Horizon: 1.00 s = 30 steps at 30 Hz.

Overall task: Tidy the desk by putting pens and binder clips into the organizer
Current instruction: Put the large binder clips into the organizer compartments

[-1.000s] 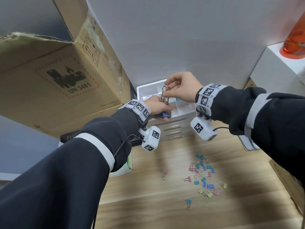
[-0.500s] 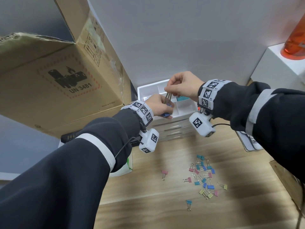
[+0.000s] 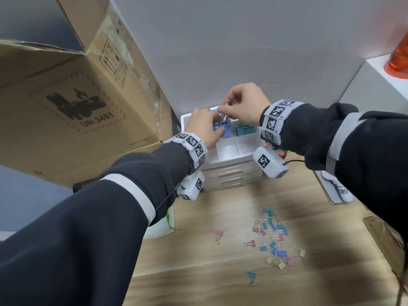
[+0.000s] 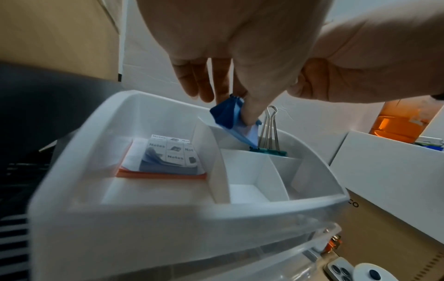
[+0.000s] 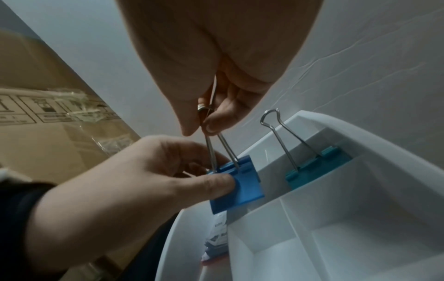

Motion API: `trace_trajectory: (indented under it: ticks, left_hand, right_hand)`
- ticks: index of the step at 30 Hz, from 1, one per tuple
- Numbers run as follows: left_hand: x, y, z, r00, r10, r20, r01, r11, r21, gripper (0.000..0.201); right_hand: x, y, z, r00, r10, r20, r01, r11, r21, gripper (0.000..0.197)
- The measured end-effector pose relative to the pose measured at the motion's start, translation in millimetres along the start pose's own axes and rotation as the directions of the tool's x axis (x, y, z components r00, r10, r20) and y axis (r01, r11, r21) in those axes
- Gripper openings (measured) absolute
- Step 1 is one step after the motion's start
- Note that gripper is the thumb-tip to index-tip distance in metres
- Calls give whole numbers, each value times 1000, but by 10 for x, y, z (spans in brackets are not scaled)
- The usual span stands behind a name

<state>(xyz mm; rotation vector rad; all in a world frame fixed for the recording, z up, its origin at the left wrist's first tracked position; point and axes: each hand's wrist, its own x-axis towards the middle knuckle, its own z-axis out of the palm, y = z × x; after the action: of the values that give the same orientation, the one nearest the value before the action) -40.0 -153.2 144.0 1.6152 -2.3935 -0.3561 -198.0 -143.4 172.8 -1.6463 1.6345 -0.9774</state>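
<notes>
A large blue binder clip point(image 3: 223, 129) point(image 5: 236, 187) point(image 4: 231, 117) hangs over the back compartment of the white organizer point(image 3: 229, 161) point(image 4: 149, 213) point(image 5: 360, 218). My left hand point(image 3: 204, 127) point(image 5: 134, 180) pinches its blue body. My right hand point(image 3: 240, 104) point(image 5: 209, 106) pinches its wire handles from above. A teal binder clip point(image 3: 245, 130) point(image 5: 312, 171) point(image 4: 269, 150) stands upright in the back compartment, just right of the blue one. Several small coloured binder clips point(image 3: 272, 237) lie scattered on the wooden desk in front.
A big cardboard box point(image 3: 66, 102) leans at the left beside the organizer. Sticky notes point(image 4: 168, 155) lie in the organizer's left compartment. A white box with an orange bottle point(image 3: 399, 54) stands at the right. A phone point(image 3: 335, 191) lies on the desk's right.
Both hands have carried the blue clip up and back over the organizer's rear compartment, beside the teal clip. The view has tilted slightly.
</notes>
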Motion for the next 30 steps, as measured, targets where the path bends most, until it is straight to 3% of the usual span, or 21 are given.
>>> trace_trajectory:
  ticks: [6, 12, 17, 20, 23, 28, 30]
  left_hand:
    - [123, 6, 20, 996, -74, 45, 76, 996, -45, 16]
    - [129, -93, 15, 995, 34, 99, -23, 994, -105, 19]
    - [134, -66, 90, 997, -3, 82, 14, 992, -128, 19]
    - [128, -64, 126, 990, 14, 139, -4, 998, -69, 11]
    - [102, -95, 180, 995, -16, 95, 15, 1000, 9, 24]
    - [84, -147, 141, 991, 39, 127, -35, 999, -38, 5]
    - [67, -181, 140, 993, 52, 110, -48, 998, -38, 8]
  right_hand:
    - [51, 6, 67, 998, -47, 39, 48, 998, -50, 14]
    - [74, 28, 91, 993, -69, 98, 71, 997, -24, 20]
    - [62, 62, 71, 993, -62, 98, 62, 998, -1, 20]
    - [37, 103, 74, 988, -48, 147, 53, 998, -31, 18]
    - [10, 163, 76, 980, -12, 198, 21, 999, -40, 15]
    - [9, 196, 75, 977, -4, 215, 19, 998, -66, 16]
    - [-2, 210, 97, 975, 1, 223, 23, 994, -107, 14]
